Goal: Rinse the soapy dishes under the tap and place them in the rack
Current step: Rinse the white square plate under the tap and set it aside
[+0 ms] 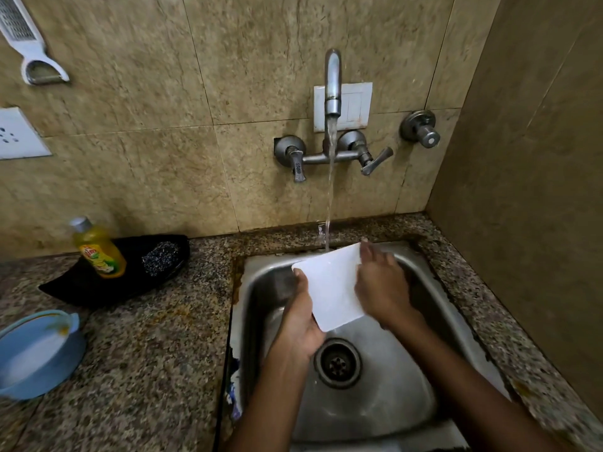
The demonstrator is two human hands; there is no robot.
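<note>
both hands' grip, left hand [298,324] and right hand [380,285], holds smooth white square plate [329,285].

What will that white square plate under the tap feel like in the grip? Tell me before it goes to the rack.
The white square plate keeps flat, straight edges between the left hand and the right hand, so it is probably stiff. Water from the tap runs over it, so it is likely slippery. If ceramic, it could chip against the steel sink.

My hands [342,298] hold a plate [329,285] over the sink [408,402], under the tap [332,83] on the wall behind. On the worktop [146,353] to my left sit a tray [81,285] carrying a bottle [98,249] and scrubber [160,257], and nearer me a bowl [36,353].
</note>
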